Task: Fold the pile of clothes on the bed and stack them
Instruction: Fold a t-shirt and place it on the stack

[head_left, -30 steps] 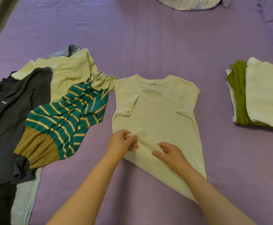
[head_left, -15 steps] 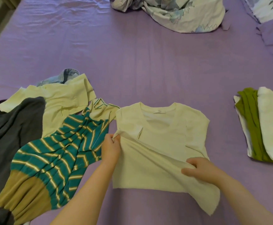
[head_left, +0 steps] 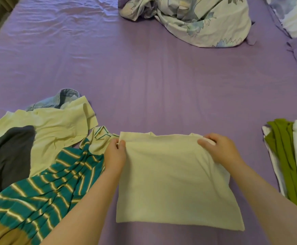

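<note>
Centrally, at 6 o'clock on the purple bed (head_left: 144, 82): cream T-shirt (head_left: 172, 183), folded in half; left hand (head_left: 115, 153) pinches its far-left corner, right hand (head_left: 222, 150) grips its far-right corner; unfolded clothes pile (head_left: 38, 156) at 8 o'clock, touching; folded stack (head_left: 291, 161) at 3 o'clock, apart; floral duvet (head_left: 188, 18) at 12 o'clock.
</note>
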`<action>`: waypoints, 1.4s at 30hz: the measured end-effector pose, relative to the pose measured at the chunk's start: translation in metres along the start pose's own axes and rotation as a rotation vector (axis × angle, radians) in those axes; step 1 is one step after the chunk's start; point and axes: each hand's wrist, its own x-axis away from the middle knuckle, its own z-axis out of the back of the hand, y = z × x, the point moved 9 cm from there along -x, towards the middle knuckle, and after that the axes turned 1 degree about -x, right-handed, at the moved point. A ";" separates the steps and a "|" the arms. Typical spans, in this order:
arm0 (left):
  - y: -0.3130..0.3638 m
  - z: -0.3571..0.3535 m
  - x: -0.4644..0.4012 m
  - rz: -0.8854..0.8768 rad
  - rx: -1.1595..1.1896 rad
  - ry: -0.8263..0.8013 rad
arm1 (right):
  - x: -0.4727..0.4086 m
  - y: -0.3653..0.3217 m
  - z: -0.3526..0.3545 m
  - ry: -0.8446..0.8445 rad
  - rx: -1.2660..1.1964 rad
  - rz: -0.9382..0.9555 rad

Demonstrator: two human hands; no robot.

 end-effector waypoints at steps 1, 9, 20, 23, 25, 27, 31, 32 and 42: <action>0.007 0.001 -0.001 -0.035 -0.125 0.051 | -0.010 0.003 -0.005 -0.028 -0.018 -0.019; 0.045 -0.130 0.088 -0.828 -0.672 -0.243 | -0.015 0.060 -0.029 -0.288 0.352 -0.121; 0.001 -0.193 0.081 -0.629 -1.047 -0.341 | -0.021 0.053 0.004 -0.290 0.211 0.034; 0.001 -0.194 0.080 -0.625 -1.075 -0.339 | -0.022 0.058 0.009 -0.425 0.166 -0.004; 0.001 -0.194 0.080 -0.599 -1.084 -0.343 | -0.025 0.061 0.017 -0.439 0.086 -0.035; 0.010 -0.196 0.086 -0.621 -1.067 -0.305 | -0.032 0.067 0.025 -0.334 -0.030 -0.077; 0.043 -0.217 0.131 -0.898 -0.934 -0.346 | -0.037 0.091 0.036 -0.015 0.028 -0.133; 0.046 -0.227 0.143 -0.958 -0.939 -0.388 | -0.033 0.099 0.034 0.037 0.007 -0.152; 0.026 -0.280 0.144 -0.884 -1.060 -0.541 | 0.038 0.137 -0.005 0.171 -0.281 -0.251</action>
